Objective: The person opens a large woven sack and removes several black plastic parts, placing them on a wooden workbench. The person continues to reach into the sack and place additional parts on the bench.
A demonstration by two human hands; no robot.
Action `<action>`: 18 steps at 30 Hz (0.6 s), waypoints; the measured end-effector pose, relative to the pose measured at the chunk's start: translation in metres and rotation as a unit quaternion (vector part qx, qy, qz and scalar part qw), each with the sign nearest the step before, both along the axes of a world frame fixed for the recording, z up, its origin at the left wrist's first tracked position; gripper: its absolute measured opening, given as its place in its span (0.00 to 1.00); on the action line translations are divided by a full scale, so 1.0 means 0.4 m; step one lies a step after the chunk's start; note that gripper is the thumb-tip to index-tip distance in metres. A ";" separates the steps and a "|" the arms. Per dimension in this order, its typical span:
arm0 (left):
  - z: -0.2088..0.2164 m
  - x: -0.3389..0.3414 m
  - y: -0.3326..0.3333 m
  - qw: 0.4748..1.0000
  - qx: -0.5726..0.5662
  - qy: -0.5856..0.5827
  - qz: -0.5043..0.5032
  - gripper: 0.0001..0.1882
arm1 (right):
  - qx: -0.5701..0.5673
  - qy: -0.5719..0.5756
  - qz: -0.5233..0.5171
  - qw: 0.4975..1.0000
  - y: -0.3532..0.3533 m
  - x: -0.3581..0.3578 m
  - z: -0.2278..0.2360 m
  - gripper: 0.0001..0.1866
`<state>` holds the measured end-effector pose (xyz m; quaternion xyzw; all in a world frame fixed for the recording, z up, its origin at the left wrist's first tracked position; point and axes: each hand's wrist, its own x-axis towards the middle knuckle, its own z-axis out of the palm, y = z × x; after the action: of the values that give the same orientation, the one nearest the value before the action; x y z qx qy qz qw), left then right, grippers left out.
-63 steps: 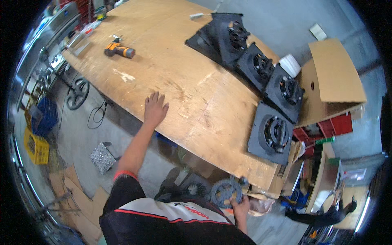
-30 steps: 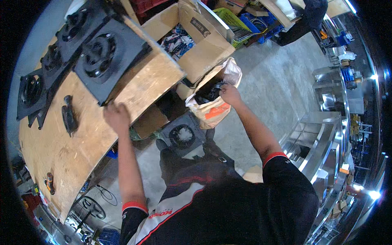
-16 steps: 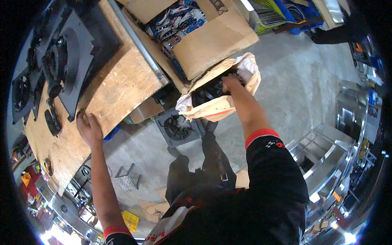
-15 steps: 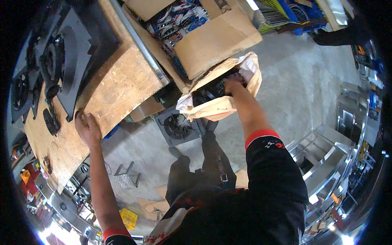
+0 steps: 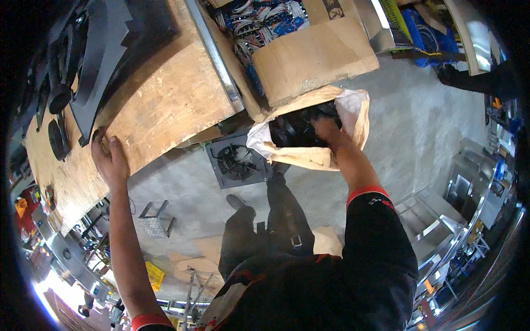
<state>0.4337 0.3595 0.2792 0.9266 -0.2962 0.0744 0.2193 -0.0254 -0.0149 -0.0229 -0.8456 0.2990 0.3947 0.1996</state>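
Observation:
My right hand [image 5: 328, 130] reaches down into an open tan sack [image 5: 301, 159] with a white lining. Dark, black-looking parts [image 5: 287, 129] fill the sack, too dim to make out their kind. Its fingers are lost among those parts, so their grip is hidden. On the left, my left hand [image 5: 111, 163] lies on the near edge of a wooden worktable [image 5: 165, 94], fingers stretched and holding nothing. Close beyond its fingertips is the corner of a dark grey metal panel [image 5: 99, 83] with black fittings.
Behind the sack stands a cardboard box [image 5: 314, 60] full of wired parts [image 5: 265, 25]. A black square panel with a round burner-like centre [image 5: 237, 161] is on the floor by my feet. A small metal stand [image 5: 156, 220] sits left; stainless units [image 5: 436, 226] line the right.
The whole view has shifted with my head. My right hand has moved slightly nearer within the sack, whose mouth looks wider. My left hand stays at the table edge.

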 end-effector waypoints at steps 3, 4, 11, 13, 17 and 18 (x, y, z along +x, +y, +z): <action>-0.006 0.003 0.018 1.000 0.011 0.000 -0.004 0.24 | -0.011 -0.035 0.107 0.994 0.041 -0.041 0.050 0.20; -0.001 -0.001 0.018 1.000 0.014 0.008 0.003 0.24 | -0.024 -0.049 0.174 0.983 0.063 -0.044 0.082 0.20; 0.003 -0.003 0.023 0.999 0.029 -0.014 0.034 0.26 | 0.009 -0.113 0.129 0.985 0.092 -0.070 0.153 0.19; 0.009 -0.010 0.014 0.999 0.028 -0.013 0.015 0.25 | 0.015 -0.116 0.117 0.986 0.076 -0.048 0.190 0.19; 0.019 -0.012 0.004 0.999 0.040 -0.021 0.026 0.24 | 0.020 -0.034 0.130 0.991 0.018 -0.002 0.189 0.17; 0.030 -0.018 -0.002 0.998 0.045 -0.014 0.033 0.24 | 0.014 -0.027 0.144 0.989 0.009 -0.001 0.164 0.17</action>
<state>0.4265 0.3589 0.2912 0.9437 -0.2714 0.0809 0.1712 -0.0259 -0.0112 0.0427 -0.8873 0.1630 0.4005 0.1605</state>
